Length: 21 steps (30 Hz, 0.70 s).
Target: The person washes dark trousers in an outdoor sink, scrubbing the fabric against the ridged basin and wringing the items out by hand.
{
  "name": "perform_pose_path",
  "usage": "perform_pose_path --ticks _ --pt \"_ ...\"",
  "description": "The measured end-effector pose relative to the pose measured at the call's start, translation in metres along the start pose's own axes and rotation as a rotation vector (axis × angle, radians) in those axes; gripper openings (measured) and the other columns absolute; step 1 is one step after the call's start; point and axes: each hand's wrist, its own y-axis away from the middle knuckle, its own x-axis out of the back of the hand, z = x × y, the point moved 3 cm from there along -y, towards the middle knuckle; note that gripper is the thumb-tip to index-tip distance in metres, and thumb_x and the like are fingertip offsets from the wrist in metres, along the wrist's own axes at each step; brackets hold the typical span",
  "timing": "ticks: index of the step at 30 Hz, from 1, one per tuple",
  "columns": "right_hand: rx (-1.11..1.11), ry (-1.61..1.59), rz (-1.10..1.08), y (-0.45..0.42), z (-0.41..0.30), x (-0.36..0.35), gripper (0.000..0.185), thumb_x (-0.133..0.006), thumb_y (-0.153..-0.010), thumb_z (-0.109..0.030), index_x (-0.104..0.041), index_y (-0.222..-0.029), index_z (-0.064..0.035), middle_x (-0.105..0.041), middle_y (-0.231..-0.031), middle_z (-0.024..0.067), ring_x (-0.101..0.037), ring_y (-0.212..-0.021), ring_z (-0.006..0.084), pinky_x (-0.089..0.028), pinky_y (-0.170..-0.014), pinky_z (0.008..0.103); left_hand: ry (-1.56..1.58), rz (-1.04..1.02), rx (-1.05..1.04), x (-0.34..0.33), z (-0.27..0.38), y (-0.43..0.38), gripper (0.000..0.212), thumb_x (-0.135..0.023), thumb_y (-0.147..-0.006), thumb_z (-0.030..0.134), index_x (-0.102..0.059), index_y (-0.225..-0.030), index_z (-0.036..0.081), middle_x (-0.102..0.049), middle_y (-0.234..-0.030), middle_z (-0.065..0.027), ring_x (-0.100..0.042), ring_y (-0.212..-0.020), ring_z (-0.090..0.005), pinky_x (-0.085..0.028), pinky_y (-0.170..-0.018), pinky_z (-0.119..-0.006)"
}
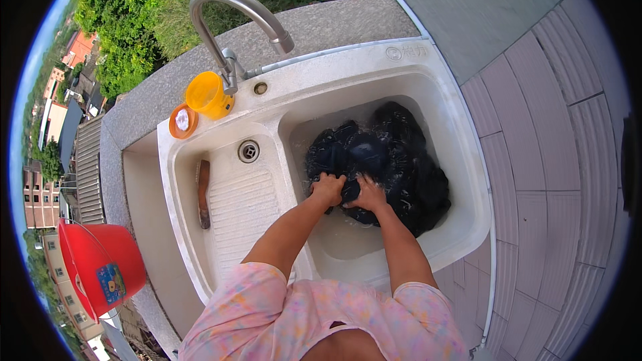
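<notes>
Dark wet clothes (pixel 406 160) lie bunched in water in the deep right basin of a white double sink (pixel 451 240). My left hand (pixel 328 189) grips a fold at the near left side of the heap, its fingers curled into the cloth. Close beside it, my right hand (pixel 369 193) clasps the same dark fabric, thumb towards the left hand. A short piece of cloth spans the gap between both hands. Parts of the fingers are hidden by fabric and water.
A steel faucet (pixel 241 0) arches behind the sink. Beside it stand a yellow tub (pixel 208 95) and an orange lid (pixel 183 121) holding something white. A scrubbing brush (pixel 203 194) lies in the ridged left basin. A red bucket (pixel 100 265) sits on the left ledge.
</notes>
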Motion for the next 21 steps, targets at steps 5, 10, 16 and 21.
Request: perform_pose_path --ticks 5,10,16,21 --pt "0.069 -0.55 0.381 0.045 -0.008 0.011 0.091 -0.074 -0.061 -0.052 -0.039 -0.131 -0.0071 -0.041 -0.132 0.0168 -0.041 -0.121 0.029 -0.035 -0.099 0.0386 0.421 0.44 -0.309 0.107 0.016 0.03 0.037 -0.049 -0.061 -0.009 -0.062 -0.093 0.004 -0.059 -0.085 -0.0169 -0.049 -0.092 -0.0365 -0.041 -0.081 -0.039" --pt "-0.559 -1.445 0.376 0.088 -0.006 0.021 0.1 -0.044 -0.068 -0.08 -0.038 -0.129 -0.0008 -0.047 -0.112 0.0214 -0.054 -0.094 0.0377 -0.048 -0.076 0.0501 0.483 0.623 -0.542 0.235 0.057 0.094 0.041 -0.05 -0.058 -0.014 -0.063 -0.093 0.004 -0.058 -0.085 -0.0125 -0.05 -0.09 -0.0325 -0.042 -0.08 -0.036" --pt "0.134 -2.194 -0.564 0.119 -0.065 0.059 0.119 -0.046 -0.057 -0.085 -0.023 -0.135 0.0022 -0.045 -0.114 0.0286 -0.05 -0.101 0.0461 -0.045 -0.08 0.06 0.405 0.58 -0.846 0.279 0.082 0.161 0.044 -0.056 -0.053 -0.013 -0.063 -0.093 0.006 -0.056 -0.086 -0.0087 -0.051 -0.091 -0.0286 -0.043 -0.079 -0.034" --pt "0.743 -2.24 -0.297 0.112 -0.119 0.087 0.1 -0.039 -0.063 -0.079 -0.029 -0.133 -0.0083 -0.042 -0.125 0.0227 -0.049 -0.108 0.0432 -0.046 -0.079 0.0569 0.331 0.564 -1.114 0.258 0.105 0.205 0.05 -0.06 -0.048 -0.011 -0.062 -0.095 0.007 -0.052 -0.086 -0.0082 -0.049 -0.089 -0.0276 -0.044 -0.075 -0.034"
